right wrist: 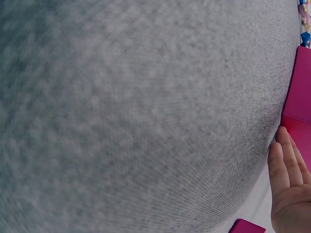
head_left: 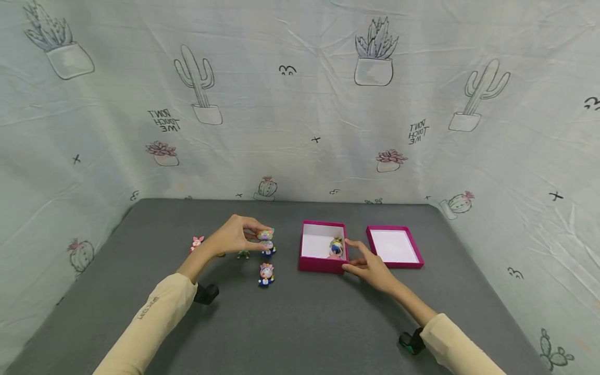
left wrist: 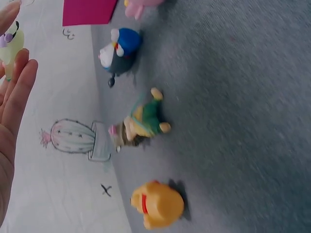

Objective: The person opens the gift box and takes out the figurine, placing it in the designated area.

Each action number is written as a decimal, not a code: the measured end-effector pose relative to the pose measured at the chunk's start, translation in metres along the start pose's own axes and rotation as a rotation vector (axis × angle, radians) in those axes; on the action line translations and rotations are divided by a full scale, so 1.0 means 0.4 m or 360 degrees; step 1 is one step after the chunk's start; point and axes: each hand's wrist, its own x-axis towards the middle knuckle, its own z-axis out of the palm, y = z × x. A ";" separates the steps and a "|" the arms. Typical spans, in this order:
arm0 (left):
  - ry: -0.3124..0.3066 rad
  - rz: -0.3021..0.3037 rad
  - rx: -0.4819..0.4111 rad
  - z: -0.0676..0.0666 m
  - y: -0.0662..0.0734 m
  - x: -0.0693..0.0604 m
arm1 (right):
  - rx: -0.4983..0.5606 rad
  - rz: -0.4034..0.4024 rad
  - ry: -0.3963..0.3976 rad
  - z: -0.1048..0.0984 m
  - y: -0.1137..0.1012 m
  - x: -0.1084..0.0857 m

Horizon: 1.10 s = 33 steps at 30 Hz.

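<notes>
My left hand (head_left: 236, 234) pinches a small pale-green and purple figurine (head_left: 265, 235) between thumb and fingers. In the left wrist view the same figurine (left wrist: 13, 42) shows at the edge, partly covered by the fingers. Just below it on the table is a figurine in blue (head_left: 269, 252), and a pink-topped figurine (head_left: 266, 274) stands nearer. My right hand (head_left: 372, 268) touches the right side of a magenta box (head_left: 321, 264), fingers fairly straight in the right wrist view. Inside that open box, at its right side, lie a blue-and-yellow figurine (head_left: 336, 246) and something pink.
The magenta lid (head_left: 414, 264) lies inside-up right of the box. Behind the left wrist are a pink figurine (head_left: 197, 242) and a green one (head_left: 243, 254). A yellow figurine (left wrist: 163, 205) shows in the left wrist view. A printed curtain (head_left: 290, 104) hangs behind the grey table.
</notes>
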 end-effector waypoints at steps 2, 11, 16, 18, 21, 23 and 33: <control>0.0000 -0.0005 0.0028 -0.005 -0.006 -0.010 | -0.0004 -0.0012 0.0007 0.006 0.026 0.002; 0.0026 0.0023 0.0105 -0.018 -0.042 -0.054 | 0.0015 -0.0032 0.0027 0.017 0.100 0.004; 0.0062 -0.0008 0.0147 -0.026 -0.044 -0.073 | 0.0013 -0.0016 0.0040 0.013 0.101 0.004; 0.0084 -0.0020 0.0170 -0.029 -0.045 -0.083 | 0.0004 -0.0036 0.0037 0.012 0.100 0.005; 0.0123 -0.0056 0.0236 -0.030 -0.046 -0.100 | 0.0000 -0.0073 0.0043 0.014 0.100 0.006; 0.0146 -0.0073 0.0297 -0.030 -0.047 -0.114 | -0.0003 -0.0094 0.0042 0.015 0.099 0.007; 0.0055 -0.0164 0.0342 -0.018 -0.061 -0.183 | 0.0010 -0.0101 0.0038 0.012 0.097 0.010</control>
